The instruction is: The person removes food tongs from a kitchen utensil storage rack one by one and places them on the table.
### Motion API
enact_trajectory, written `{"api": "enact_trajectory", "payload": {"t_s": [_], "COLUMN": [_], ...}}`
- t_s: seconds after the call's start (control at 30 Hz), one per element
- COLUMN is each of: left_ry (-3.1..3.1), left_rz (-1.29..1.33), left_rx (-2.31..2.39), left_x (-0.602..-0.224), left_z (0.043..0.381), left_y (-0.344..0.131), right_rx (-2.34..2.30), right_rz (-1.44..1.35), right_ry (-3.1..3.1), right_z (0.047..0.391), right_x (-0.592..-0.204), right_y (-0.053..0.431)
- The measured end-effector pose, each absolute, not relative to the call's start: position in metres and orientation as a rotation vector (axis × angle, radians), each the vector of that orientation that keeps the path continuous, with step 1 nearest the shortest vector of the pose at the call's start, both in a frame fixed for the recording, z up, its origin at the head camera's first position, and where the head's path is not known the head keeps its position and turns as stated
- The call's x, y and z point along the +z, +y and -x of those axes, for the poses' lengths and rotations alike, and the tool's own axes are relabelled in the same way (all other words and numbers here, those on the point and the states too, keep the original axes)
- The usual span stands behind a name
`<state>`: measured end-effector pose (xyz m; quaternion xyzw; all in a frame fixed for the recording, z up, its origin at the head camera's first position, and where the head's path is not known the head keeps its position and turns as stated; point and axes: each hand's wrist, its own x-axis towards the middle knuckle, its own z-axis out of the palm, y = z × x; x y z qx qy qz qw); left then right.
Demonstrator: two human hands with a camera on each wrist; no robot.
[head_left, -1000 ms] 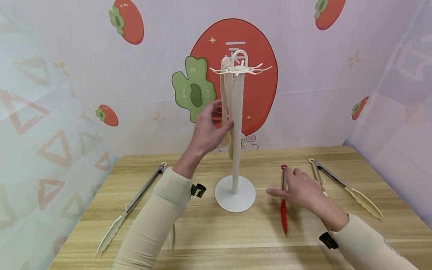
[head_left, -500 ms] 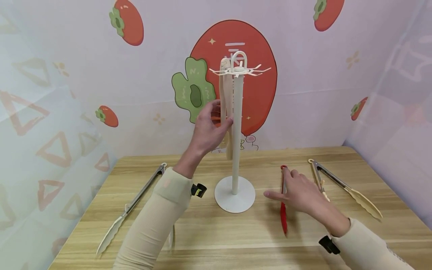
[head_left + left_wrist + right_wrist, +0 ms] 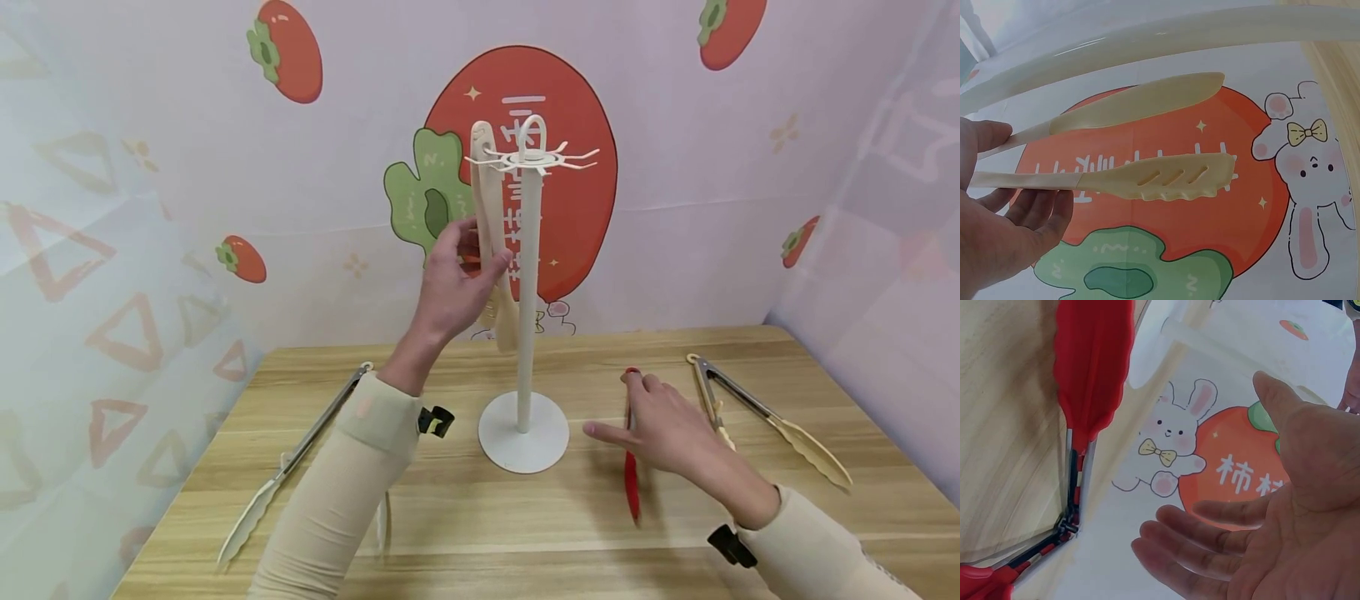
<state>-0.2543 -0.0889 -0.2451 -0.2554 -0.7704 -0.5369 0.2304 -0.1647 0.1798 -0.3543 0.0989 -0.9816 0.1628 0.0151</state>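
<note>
My left hand grips beige tongs upright, left of the post of a white hook rack. Their joined top end overlaps the rack's hooks. In the left wrist view, one arm of the tongs ends in a smooth blade, the other in a slotted, wavy-edged blade. My thumb lies along the smooth-bladed arm, and my fingers curl under the other. On the right, my right hand hovers over red tongs on the table, its fingers loosely extended and holding nothing.
Cream-tipped tongs lie spread on the right of the wooden table. White-tipped tongs lie on the left, partly hidden by my left sleeve. The rack's round base stands mid-table, before a persimmon-print backdrop.
The beige tongs have shifted left with my left hand, their top end moving out from the post and their lower end showing more broadly. My right hand has barely moved.
</note>
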Motion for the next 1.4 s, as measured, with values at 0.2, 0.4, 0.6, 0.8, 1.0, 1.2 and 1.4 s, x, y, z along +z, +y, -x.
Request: {"api": "enact_trajectory", "payload": {"t_s": [0.2,0.4,0.6,0.8,1.0,1.2,1.4], "left_ry": [-2.129,-2.124,-2.131,-2.136,-2.148,-2.208,-2.294], "left_rz": [0.639,0.599,0.549,0.502,0.469,0.423,0.397], "left_rx": [-1.473,-1.467,-1.451,-1.45,-1.437,-1.403,-1.36], "left_x": [-0.244,-0.244,-0.247,-0.251,-0.256,-0.261,-0.267], "left_z": [0.254,0.252,0.25,0.246,0.242,0.239,0.236], "left_y": [-0.095,-0.103,-0.111,-0.118,-0.126,-0.132,-0.137], "right_rx": [0.531,0.554,0.561,0.571,0.577,0.59,0.596], "right_rz": [-0.326,-0.346,-0.376,-0.401,-0.423,-0.428,-0.436], "right_ry": [-3.0,-2.97,-2.943,-2.909,-2.866,-2.857,-2.85], "right_z": [0.164,0.162,0.161,0.161,0.16,0.159,0.158], "right_x": [-0.352,-0.348,-0.346,-0.345,-0.344,-0.343,-0.343], "right_y": [0.177,0.173,0.169,0.168,0.166,0.165,0.164]}}
